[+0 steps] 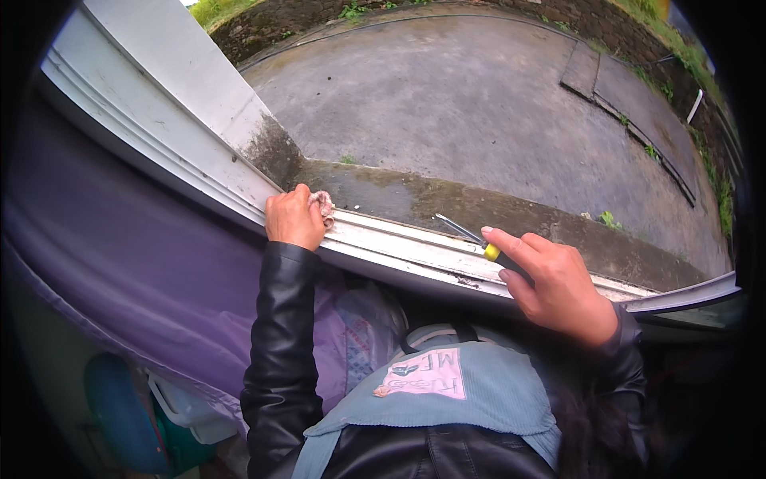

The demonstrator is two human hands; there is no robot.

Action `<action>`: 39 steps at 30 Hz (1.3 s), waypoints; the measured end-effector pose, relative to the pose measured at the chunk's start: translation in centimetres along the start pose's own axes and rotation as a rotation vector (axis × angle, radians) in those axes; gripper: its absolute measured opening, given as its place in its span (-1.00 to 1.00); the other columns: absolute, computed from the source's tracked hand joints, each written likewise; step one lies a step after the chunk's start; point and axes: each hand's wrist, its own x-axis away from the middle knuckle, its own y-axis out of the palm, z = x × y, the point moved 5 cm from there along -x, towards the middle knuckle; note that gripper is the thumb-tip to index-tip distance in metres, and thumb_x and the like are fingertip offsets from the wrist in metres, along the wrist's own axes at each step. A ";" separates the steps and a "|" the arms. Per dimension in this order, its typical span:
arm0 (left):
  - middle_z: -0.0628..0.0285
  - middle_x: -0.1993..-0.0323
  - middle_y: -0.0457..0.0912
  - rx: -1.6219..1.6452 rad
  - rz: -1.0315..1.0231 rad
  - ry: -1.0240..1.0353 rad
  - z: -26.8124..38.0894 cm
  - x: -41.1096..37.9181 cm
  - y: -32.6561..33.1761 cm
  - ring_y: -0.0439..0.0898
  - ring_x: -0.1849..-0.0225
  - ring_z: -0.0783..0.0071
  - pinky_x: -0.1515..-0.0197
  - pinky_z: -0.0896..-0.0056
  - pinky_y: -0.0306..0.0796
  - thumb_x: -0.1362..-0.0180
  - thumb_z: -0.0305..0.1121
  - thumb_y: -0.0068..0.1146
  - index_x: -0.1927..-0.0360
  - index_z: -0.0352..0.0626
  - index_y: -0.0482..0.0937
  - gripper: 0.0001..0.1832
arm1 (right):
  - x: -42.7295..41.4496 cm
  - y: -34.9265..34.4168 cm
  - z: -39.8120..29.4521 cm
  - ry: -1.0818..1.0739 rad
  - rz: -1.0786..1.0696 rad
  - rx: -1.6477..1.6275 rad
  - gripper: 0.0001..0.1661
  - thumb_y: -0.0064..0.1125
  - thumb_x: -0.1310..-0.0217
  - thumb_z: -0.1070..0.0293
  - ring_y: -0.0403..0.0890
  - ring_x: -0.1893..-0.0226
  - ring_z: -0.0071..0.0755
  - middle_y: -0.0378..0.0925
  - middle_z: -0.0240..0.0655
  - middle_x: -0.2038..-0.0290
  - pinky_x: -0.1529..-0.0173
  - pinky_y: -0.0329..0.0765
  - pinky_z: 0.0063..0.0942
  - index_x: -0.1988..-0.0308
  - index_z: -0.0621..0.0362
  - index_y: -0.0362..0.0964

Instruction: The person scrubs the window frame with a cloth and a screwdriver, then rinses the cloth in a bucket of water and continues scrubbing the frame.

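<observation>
My left hand (294, 217) presses a crumpled, stained cloth (323, 205) against the corner of a white window frame, where the bottom track meets the side. Within my right hand (547, 278) is a screwdriver (494, 254) with a black and yellow handle. Its metal shaft points away to the upper left, over the outer edge of the sill, and the tip appears clear of the frame. The white bottom track (407, 242) runs between both hands. Dark dirt (464, 280) lies in its groove just left of my right hand.
A purple curtain (149, 221) hangs along the left side. Outside lie a mossy concrete ledge (383, 190) and a concrete yard (449, 102) bounded by a stone wall (257, 33). Below the curtain are a white plastic container (185, 401) and a blue rounded object (122, 413).
</observation>
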 end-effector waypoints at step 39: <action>0.10 0.26 0.69 1.131 -0.211 0.368 25.3 4.9 1.0 0.63 0.19 0.03 0.03 0.18 0.44 -0.16 -0.57 0.12 0.04 -0.15 0.61 -0.72 | 5.5 -4.0 4.3 0.118 0.270 -0.109 -0.36 0.20 -0.14 0.64 0.68 -0.03 0.11 0.64 0.08 -0.03 -0.16 0.53 -0.26 -0.27 0.27 0.45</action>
